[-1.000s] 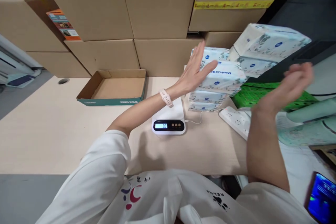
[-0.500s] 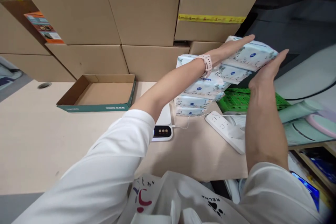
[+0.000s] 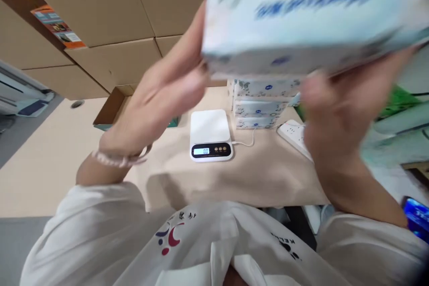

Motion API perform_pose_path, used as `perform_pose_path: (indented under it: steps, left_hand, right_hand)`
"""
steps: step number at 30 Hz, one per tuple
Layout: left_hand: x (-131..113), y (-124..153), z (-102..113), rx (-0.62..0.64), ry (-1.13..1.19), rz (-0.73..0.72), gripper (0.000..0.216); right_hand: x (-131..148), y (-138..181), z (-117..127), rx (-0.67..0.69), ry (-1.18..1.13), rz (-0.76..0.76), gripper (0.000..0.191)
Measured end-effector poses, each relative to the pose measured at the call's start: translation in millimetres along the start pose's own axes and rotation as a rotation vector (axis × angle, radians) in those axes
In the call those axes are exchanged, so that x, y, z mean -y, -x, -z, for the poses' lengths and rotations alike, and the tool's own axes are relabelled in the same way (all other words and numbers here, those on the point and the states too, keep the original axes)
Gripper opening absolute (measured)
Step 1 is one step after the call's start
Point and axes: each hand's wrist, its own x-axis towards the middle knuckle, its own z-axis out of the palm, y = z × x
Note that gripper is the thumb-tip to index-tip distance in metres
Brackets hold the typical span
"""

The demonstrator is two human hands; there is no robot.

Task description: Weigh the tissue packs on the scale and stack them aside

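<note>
Cardboard boxes (image 3: 100, 4) are walling off the space beyond your hands, and a pale table (image 3: 50, 156) is spreading out beneath them. You are holding one tissue pack (image 3: 311, 13) up between both hands, well above the tabletop. Your left hand (image 3: 161, 94) is bracing its left end, with the fingers running up beside and behind it; your right hand (image 3: 345, 111) is cupping its lower right part, thumb lying along the near side. Motion is blurring the fingertips, so you are not showing exactly how firmly each one is pressing.

From your left hand, the pack is lying to the right and a little farther up; its long axis is running roughly crosswise, from that hand toward the right one. Below the pack and between your hands, a white scale (image 3: 210, 127) is sitting on the table, its display reading 0.0. Your left hand is appearing nearer to it than your right. Just right of the scale, beyond your right thumb, a stack of similar packs (image 3: 258, 109) is standing. Left of the scale, behind your left hand, a shallow carton (image 3: 112, 109) is partly hiding.
</note>
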Motion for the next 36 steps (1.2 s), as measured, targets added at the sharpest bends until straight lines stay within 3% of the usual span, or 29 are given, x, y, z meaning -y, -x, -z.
perform_pose_path:
  steps: [3,6,9,13,19,28,31,36]
  left_hand:
    - [46,70,40,-0.103,-0.023,0.046,0.063]
    - [103,114,64,-0.211,0.025,0.183,0.071]
    - [151,128,75,-0.184,0.061,0.237,0.074]
    - [188,126,76,-0.061,0.086,0.233,0.079]
    - [206,124,65,0.030,0.085,0.240,0.092]
    - [222,129,60,0.033,-0.034,0.210,0.101]
    - [232,137,67,-0.079,-0.052,0.179,0.091]
    - [233,146,86,-0.495,-0.060,0.113,0.068]
  right_hand:
    - [10,63,-50,0.198,0.027,0.050,0.086]
    - [-11,120,-86,0.267,0.060,-0.051,0.096]
    - [-40,153,-107,0.342,0.073,-0.140,0.100]
    - [-67,155,-108,0.431,0.106,-0.271,0.097]
    - [-82,140,-98,0.474,0.116,-0.369,0.090]
    - [-100,141,-98,0.479,0.321,-0.274,0.066]
    - [-94,144,-96,0.410,0.417,-0.236,0.064]
    - [-81,150,-85,0.044,0.291,-0.013,0.060]
